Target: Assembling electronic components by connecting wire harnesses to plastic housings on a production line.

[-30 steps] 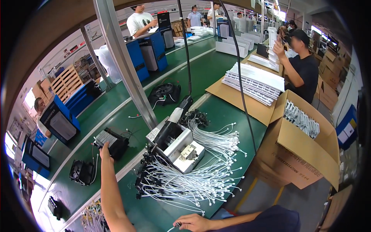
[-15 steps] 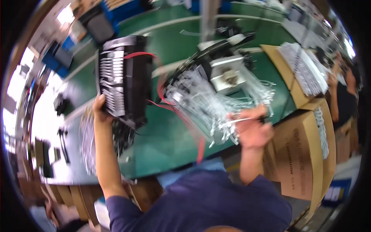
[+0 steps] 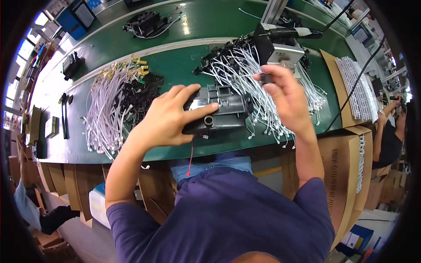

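Black housing (image 3: 230, 104) at near edge of green table (image 3: 171, 152), left hand (image 3: 173, 114) clasping its left end, fingers splayed, right hand (image 3: 287, 98) pinching small dark part (image 3: 265, 78), white cables (image 3: 265, 116) beneath.

The head camera, the left of a side-by-side pair, looks steeply down and forward over the desk (image 3: 169, 153). Its wide fisheye bends straight edges toward a dark rim. The wearer's navy shirt (image 3: 223, 206) fills 6 o'clock, close up; the left fingers (image 3: 201, 111) and right fingers (image 3: 280, 75) lie farther off, near centre. Distant room edges curve in at 10 and 2 o'clock.
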